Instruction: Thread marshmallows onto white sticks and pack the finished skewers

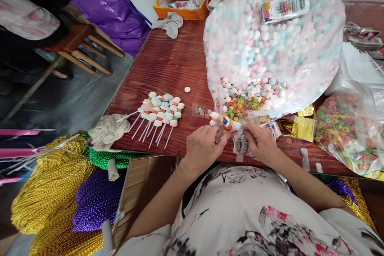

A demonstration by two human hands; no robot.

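Note:
A candy skewer (230, 123) of pastel marshmallows and colored rings lies between my two hands at the table's front edge, with a printed see-through wrapper (201, 111) at its left end. My left hand (205, 144) is closed at the skewer's near side, fingers bent against it and the wrapper. At the other end, my right hand (258, 139) pinches the skewer; the exact grip is partly hidden by the fingers. Left of my hands lies a group of marshmallow skewers (162, 109), their white sticks pointing toward me. One loose white candy (187, 89) rests behind them.
A large bag of pastel marshmallows (273, 52) fills the back of the table (168, 60). To the right are a bag of ring candies (342, 128) and gold twist ties (303, 128). An orange box (183, 12) stands behind; gold cord bundles (57, 180) hang at lower left.

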